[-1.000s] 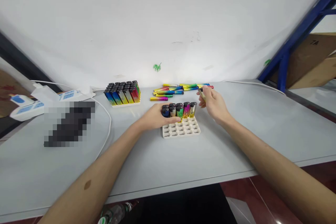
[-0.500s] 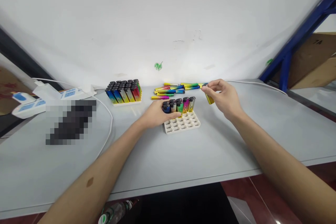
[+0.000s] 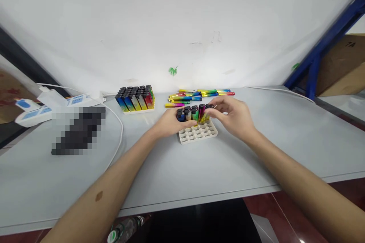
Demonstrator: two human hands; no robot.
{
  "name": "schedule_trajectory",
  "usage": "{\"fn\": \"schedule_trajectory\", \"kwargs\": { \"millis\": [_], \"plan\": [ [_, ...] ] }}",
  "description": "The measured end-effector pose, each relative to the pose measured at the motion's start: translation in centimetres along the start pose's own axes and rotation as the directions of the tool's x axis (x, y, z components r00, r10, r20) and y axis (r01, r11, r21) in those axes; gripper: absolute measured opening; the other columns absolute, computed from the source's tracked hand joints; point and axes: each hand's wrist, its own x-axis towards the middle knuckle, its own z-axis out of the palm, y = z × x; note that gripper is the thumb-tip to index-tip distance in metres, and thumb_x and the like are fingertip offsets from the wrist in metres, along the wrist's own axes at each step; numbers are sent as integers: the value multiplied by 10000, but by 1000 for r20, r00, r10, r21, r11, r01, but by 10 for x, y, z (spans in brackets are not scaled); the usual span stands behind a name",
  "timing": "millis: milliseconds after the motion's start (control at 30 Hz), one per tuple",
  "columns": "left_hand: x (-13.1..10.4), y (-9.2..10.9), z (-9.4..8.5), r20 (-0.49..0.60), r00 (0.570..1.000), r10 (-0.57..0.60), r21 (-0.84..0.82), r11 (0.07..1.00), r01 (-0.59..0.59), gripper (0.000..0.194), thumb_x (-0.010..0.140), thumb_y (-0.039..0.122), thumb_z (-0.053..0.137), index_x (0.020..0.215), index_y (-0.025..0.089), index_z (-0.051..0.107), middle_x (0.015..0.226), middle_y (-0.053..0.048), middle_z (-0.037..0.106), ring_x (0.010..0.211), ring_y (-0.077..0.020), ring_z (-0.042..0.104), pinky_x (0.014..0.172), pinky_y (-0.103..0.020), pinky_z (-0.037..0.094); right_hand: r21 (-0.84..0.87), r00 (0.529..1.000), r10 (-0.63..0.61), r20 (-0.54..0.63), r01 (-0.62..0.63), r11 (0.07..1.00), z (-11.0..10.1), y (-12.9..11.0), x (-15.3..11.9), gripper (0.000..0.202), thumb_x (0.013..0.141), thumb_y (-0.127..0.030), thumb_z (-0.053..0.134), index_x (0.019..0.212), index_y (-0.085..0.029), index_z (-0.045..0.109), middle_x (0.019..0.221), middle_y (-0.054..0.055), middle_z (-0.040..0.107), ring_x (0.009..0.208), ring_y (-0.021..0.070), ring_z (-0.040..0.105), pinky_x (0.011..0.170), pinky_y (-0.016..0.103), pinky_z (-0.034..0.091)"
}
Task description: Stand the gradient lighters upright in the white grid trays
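Observation:
A white slotted tray (image 3: 199,135) sits mid-table, its back slots filled with black-topped, metallic-coloured lighters (image 3: 195,113) standing upright. My left hand (image 3: 168,123) is closed around the left end of these lighters. Its thumb lies across their front, and its other fingers are hidden behind them. At the right end of the rows, my right hand (image 3: 234,117) pinches a lighter, mostly covered by the fingers; whether its base is in a slot I cannot tell. The nearer slots of the tray hold nothing.
Behind the tray lies a loose pile of shiny coloured lighter sleeves (image 3: 186,98). A full tray of upright lighters (image 3: 135,99) stands back left. Farther left are a power strip (image 3: 34,115), a white cable (image 3: 122,129) and a blurred dark object (image 3: 81,131). A wall closes off the back.
My right hand has moved left and slightly down with the lighter, from beside the pile to the tray's right end. My left hand stays on the lighters.

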Motion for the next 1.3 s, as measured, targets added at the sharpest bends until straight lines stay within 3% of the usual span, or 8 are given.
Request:
{"fn": "schedule_trajectory", "kwargs": {
  "millis": [133, 300, 533, 867, 967, 1133, 1200, 1300],
  "plan": [
    [0, 0, -1, 5, 1000, 10, -3, 1000, -10, 356, 721, 489, 755, 845, 174, 645, 839, -17, 687, 787, -194, 623, 704, -311, 486, -62, 997, -76, 30, 78, 995, 6, 3, -3, 231, 838, -416, 736, 948, -227, 661, 886, 25, 740, 693, 166, 690, 657, 316, 577],
    [-1, 1, -1, 8, 1000, 23, -25, 999, -23, 393, 718, 499, 763, 932, 181, 673, 902, -23, 705, 845, -203, 632, 742, -314, 493, -178, 985, -166, 39, 170, 969, -1, 6, -1, 191, 871, -421, 703, 933, -248, 653, 898, 22, 735, 679, 165, 671, 654, 317, 551],
    [-1, 3, -2, 15, 999, 32, -55, 998, -31, 423, 720, 497, 765, 987, 179, 686, 941, -34, 716, 886, -214, 645, 771, -323, 509, -379, 980, -148, 131, 188, 906, -12, 7, 1, 232, 914, -493, 622, 907, -269, 684, 874, 25, 725, 643, 167, 604, 624, 313, 474],
    [0, 2, -3, 45, 999, 30, -38, 999, -28, 407, 741, 504, 749, 963, 172, 674, 947, -41, 713, 877, -217, 645, 767, -330, 504, -314, 961, -174, 212, 236, 920, -13, -7, -1, 286, 954, -444, 552, 1001, -266, 772, 747, 9, 701, 572, 140, 536, 592, 290, 420],
    [-1, 2, -3, 39, 998, 43, -58, 997, -41, 414, 734, 495, 760, 989, 179, 680, 973, -40, 723, 910, -221, 653, 782, -324, 505, -274, 982, -132, 134, 165, 947, -15, -5, 0, 329, 957, -474, 530, 1009, -251, 765, 691, 1, 678, 557, 138, 531, 592, 282, 424],
    [-4, 4, -3, 67, 998, 1, -79, 997, 4, 379, 706, 507, 779, 875, 188, 662, 909, -20, 713, 832, -198, 642, 734, -310, 490, -438, 984, 125, -125, -167, 883, -26, 37, 13, 352, 967, -466, 459, 1023, -237, 721, 705, 25, 653, 626, 183, 564, 648, 315, 440],
    [-5, 5, -3, 89, 996, -18, -75, 997, 25, 378, 696, 517, 781, 764, 188, 608, 787, 2, 659, 724, -167, 597, 650, -288, 450, -553, 969, 220, -116, -247, 796, -30, 65, 21, 358, 948, -405, 461, 1167, -220, 675, 946, 83, 707, 817, 244, 624, 740, 361, 469],
    [-5, 5, -4, 123, 992, -28, -94, 995, 39, 398, 689, 521, 782, 710, 192, 559, 724, 18, 600, 675, -149, 553, 609, -275, 415, -717, 956, 286, -74, -250, 650, -34, 102, 31, 514, 914, -324, 448, 1366, -105, 559, 1336, 211, 575, 1209, 369, 505, 955, 460, 435]
  ]
}}
